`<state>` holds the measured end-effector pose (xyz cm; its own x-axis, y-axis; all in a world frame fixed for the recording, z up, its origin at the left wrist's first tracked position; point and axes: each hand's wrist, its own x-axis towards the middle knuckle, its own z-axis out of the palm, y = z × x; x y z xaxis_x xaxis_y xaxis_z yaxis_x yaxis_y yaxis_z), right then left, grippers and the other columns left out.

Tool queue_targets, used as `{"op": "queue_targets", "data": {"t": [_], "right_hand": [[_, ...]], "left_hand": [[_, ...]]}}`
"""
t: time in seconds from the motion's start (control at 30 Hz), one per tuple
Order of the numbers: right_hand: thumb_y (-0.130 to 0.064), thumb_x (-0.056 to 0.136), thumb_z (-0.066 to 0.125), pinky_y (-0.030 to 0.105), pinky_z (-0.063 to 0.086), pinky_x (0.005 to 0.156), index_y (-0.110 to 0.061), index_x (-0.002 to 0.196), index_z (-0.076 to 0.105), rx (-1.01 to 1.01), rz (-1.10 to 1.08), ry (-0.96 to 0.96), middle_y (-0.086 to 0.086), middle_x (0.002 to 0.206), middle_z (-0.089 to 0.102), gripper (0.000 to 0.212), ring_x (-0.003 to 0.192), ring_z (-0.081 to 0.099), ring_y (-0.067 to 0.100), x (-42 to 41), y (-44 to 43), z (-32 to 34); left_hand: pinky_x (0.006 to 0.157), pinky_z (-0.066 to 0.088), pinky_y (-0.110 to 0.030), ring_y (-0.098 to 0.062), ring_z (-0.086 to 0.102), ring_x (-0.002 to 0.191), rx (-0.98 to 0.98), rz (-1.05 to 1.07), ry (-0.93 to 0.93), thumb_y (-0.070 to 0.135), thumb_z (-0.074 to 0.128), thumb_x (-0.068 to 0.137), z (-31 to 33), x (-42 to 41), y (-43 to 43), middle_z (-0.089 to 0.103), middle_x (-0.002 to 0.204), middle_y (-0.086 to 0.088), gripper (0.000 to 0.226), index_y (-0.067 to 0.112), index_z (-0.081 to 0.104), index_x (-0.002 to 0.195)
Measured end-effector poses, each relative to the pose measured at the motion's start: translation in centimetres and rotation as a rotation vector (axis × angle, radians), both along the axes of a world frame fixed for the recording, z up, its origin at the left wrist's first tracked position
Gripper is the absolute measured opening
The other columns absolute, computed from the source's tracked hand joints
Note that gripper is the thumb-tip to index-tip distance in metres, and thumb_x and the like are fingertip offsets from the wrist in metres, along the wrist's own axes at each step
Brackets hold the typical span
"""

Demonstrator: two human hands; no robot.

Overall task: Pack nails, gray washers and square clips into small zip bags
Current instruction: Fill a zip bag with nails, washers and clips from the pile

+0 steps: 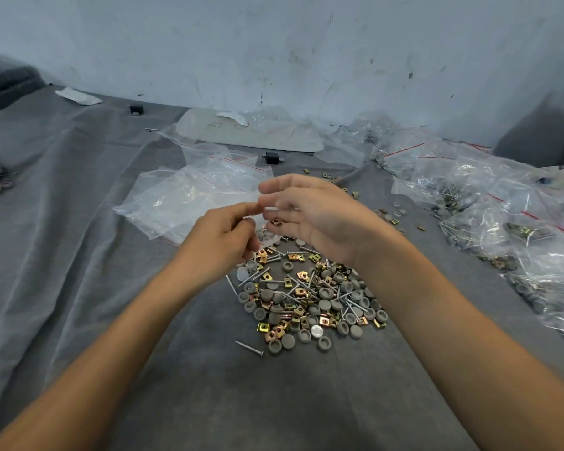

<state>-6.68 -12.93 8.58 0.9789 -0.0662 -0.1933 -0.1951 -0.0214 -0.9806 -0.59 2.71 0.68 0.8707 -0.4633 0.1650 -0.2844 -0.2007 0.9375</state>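
A square clip (275,220) is being pinched by the right hand (319,219) while a small zip bag (256,219) is being gripped by the left hand (222,236)

Right hand (310,216) blurred, fingers (287,212) perhaps pinching a square clip (276,221), filled bags (502,222) cut off right.

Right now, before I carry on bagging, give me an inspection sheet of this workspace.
Surface: wrinkled grey cloth over the worktop.
Job's things: heap of silver nails, grey round washers and brass square clips, centre; empty clear zip bags beyond it; filled clear zip bags at right.
Clutter: stray washers and clips, small black blocks, white paper scrap.
Hands: left hand pinches a small clear bag; right hand holds one brass clip between its fingers.
Cables: nothing seen.
Surroundings: scuffed pale wall behind.
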Motion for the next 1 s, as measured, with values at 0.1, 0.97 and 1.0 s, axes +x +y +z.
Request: {"op": "queue_targets", "data": {"t": [0.1, 0.97, 1.0], "right_hand": [[0.007, 0.098, 0.043, 0.043, 0.051, 0.107, -0.013, 0.115, 0.064, 0.031, -0.005, 0.020, 0.013, 0.134, 0.058, 0.034, 0.124, 0.057, 0.028, 0.1, 0.0, 0.0], [-0.034, 0.095, 0.068, 0.033, 0.050, 0.073, -0.024, 0.104, 0.067, -1.371, 0.061, 0.143, -0.004, 0.098, 0.068, 0.014, 0.092, 0.063, 0.018, 0.4, -5.6, -7.2], [-0.032, 0.095, 0.068, 0.034, 0.052, 0.074, -0.024, 0.103, 0.067, -1.373, 0.063, 0.143, -0.004, 0.097, 0.068, 0.012, 0.092, 0.063, 0.018, 0.4, -5.5, -7.2]], "left_hand": [[0.050, 0.045, -0.019, -0.008, 0.061, 0.057, 0.001, 0.011, 0.004, 0.012, 0.046, 0.102, 0.0, 0.0, -0.1, 0.069, 0.067, 0.002, 0.037, 0.029, 0.062, 0.130], [0.055, 0.047, -0.020, -0.005, 0.064, 0.060, 0.027, 0.021, -0.029, 0.016, 0.046, 0.102, 0.1, 0.0, 0.3, 0.071, 0.070, 0.006, 0.038, 0.030, 0.060, 0.135], [0.055, 0.047, -0.020, -0.005, 0.064, 0.060, 0.027, 0.021, -0.028, 0.016, 0.046, 0.102, 0.1, 0.0, 0.3, 0.071, 0.070, 0.006, 0.038, 0.030, 0.060, 0.135]]}}
